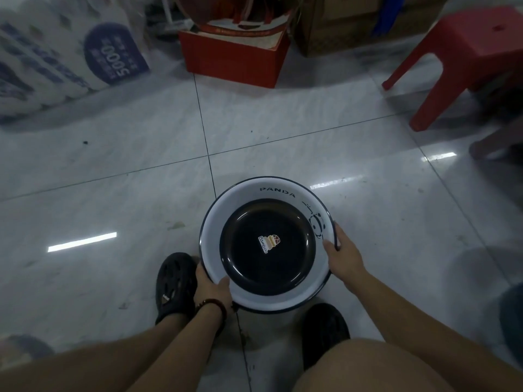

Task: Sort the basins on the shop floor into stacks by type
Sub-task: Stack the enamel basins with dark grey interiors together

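Basin [254, 264] between left hand [212, 287], right hand [343, 256]; fingers [338, 231] clamp opposite rims.

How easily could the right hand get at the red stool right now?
Probably not right away. The right hand grips the rim of the basin, as does the left hand, and the red stool stands far off ahead-right. Only bare floor lies between, but it must let go first.

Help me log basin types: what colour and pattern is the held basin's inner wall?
Basin wall: white, with black PANDA lettering and a panda drawing; head view.
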